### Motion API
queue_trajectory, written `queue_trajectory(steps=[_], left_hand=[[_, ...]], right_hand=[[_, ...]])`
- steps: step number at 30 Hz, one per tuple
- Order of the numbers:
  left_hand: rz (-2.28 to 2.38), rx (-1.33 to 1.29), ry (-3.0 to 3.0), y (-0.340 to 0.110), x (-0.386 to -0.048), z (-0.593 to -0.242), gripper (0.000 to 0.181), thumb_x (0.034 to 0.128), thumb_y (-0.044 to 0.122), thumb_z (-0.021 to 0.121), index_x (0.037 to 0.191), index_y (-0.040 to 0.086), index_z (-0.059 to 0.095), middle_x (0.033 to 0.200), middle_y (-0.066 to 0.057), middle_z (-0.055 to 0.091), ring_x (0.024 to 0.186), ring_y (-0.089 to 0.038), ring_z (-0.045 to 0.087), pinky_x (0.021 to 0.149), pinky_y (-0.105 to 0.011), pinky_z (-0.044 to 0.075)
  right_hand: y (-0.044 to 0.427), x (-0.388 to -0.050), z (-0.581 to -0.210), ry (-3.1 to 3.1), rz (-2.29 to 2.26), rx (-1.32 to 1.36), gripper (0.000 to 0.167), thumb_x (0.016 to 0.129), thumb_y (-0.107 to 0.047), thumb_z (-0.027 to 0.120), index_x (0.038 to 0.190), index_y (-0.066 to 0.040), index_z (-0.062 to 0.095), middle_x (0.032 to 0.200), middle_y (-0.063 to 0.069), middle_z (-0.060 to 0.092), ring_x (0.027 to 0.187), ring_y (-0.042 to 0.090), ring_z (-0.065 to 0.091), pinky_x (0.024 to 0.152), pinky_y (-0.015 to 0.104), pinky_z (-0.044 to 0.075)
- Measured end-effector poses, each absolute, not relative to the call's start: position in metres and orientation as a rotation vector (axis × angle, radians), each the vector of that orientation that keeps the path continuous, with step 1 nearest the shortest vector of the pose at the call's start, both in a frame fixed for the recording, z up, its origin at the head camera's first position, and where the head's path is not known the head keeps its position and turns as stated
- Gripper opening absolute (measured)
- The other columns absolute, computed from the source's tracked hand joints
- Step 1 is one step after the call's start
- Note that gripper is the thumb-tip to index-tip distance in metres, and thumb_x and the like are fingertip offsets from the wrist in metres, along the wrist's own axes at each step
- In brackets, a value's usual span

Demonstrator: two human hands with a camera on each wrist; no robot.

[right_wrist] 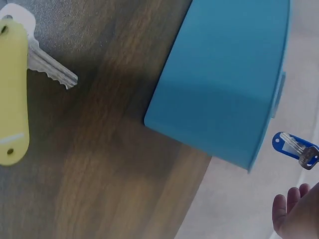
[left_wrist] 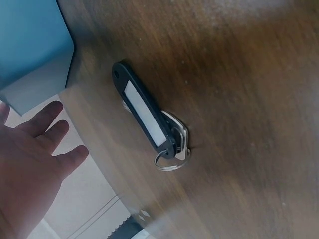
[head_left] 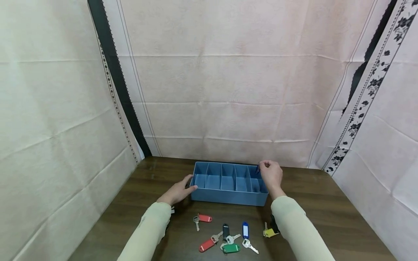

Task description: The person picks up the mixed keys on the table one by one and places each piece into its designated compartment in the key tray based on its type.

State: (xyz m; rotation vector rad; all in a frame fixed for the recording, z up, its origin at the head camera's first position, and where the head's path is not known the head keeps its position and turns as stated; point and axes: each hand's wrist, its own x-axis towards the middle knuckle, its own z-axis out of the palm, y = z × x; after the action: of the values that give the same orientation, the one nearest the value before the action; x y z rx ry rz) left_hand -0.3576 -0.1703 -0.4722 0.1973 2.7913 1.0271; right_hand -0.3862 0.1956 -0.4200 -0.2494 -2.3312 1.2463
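Note:
A blue divided box (head_left: 228, 197) stands near the table's back edge; its corner (left_wrist: 35, 79) shows in the left wrist view. My left hand (head_left: 177, 191) rests against the box's left end, thumb and fingers spread; the left wrist view shows its fingers (left_wrist: 45, 127) extended. Over the rightmost compartment, my right hand (head_left: 272, 177) pinches a key with a blue tag (head_left: 258, 169). In the right wrist view that blue-tagged key (right_wrist: 294, 148) hangs beyond the box rim, above the hand (right_wrist: 299, 214), its ring hidden. Something dark lies in the rightmost compartment, too small to tell.
On the table in front of the box lie keys with red tags (head_left: 205, 218), a green tag (head_left: 230, 248), a black tag (head_left: 225, 231) and a blue tag (head_left: 245, 230). A yellow-tagged key (head_left: 269, 232) lies by the right sleeve, a black-tagged one (left_wrist: 144, 112) by the left wrist.

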Motion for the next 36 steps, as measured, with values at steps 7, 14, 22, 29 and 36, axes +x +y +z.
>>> queue_trajectory(steps=[7,14,22,29,36], left_hand=[[1.046,0.187,2.779,-0.167,-0.358,-0.472,0.079,0.0943,0.065,0.05,0.157,0.023,0.026,0.155,-0.018,0.037,0.139,-0.042,0.036,0.105,-0.065,0.031],[1.034,0.185,2.793,-0.166,-0.36,-0.474,0.078,0.0946,0.064,0.051,0.157,0.024,0.027,0.155,-0.016,0.037,0.139,-0.041,0.036,0.106,-0.065,0.031],[1.04,0.162,2.789,-0.171,-0.36,-0.475,0.079,0.0941,0.065,0.051,0.157,0.025,0.026,0.155,-0.017,0.036,0.139,-0.042,0.035,0.105,-0.066,0.031],[1.023,0.161,2.792,-0.17,-0.36,-0.475,0.08,0.0935,0.067,0.049,0.157,0.025,0.026,0.155,-0.018,0.037,0.139,-0.043,0.036,0.105,-0.067,0.031],[1.016,0.176,2.791,-0.17,-0.359,-0.474,0.082,0.093,0.068,0.049,0.158,0.024,0.024,0.155,-0.018,0.036,0.139,-0.042,0.035,0.106,-0.065,0.031]], right_hand=[[0.193,-0.389,-0.426,-2.361,1.217,-0.237,0.027,0.097,-0.023,0.057,0.102,-0.002,0.075,0.109,0.018,0.069,0.103,0.035,0.059,0.089,0.051,0.045],[0.197,-0.389,-0.429,-2.392,1.198,-0.214,0.031,0.101,-0.025,0.056,0.116,-0.002,0.071,0.12,0.02,0.066,0.113,0.037,0.058,0.095,0.053,0.044],[0.198,-0.39,-0.427,-2.419,1.232,-0.221,0.034,0.102,-0.028,0.056,0.12,-0.003,0.069,0.124,0.02,0.063,0.114,0.037,0.057,0.096,0.053,0.045],[0.201,-0.387,-0.424,-2.429,1.261,-0.203,0.035,0.102,-0.031,0.056,0.122,-0.005,0.068,0.126,0.018,0.059,0.115,0.036,0.055,0.095,0.051,0.045],[0.206,-0.384,-0.426,-2.415,1.259,-0.148,0.037,0.101,-0.033,0.057,0.121,-0.004,0.068,0.124,0.018,0.061,0.114,0.035,0.056,0.095,0.051,0.045]])
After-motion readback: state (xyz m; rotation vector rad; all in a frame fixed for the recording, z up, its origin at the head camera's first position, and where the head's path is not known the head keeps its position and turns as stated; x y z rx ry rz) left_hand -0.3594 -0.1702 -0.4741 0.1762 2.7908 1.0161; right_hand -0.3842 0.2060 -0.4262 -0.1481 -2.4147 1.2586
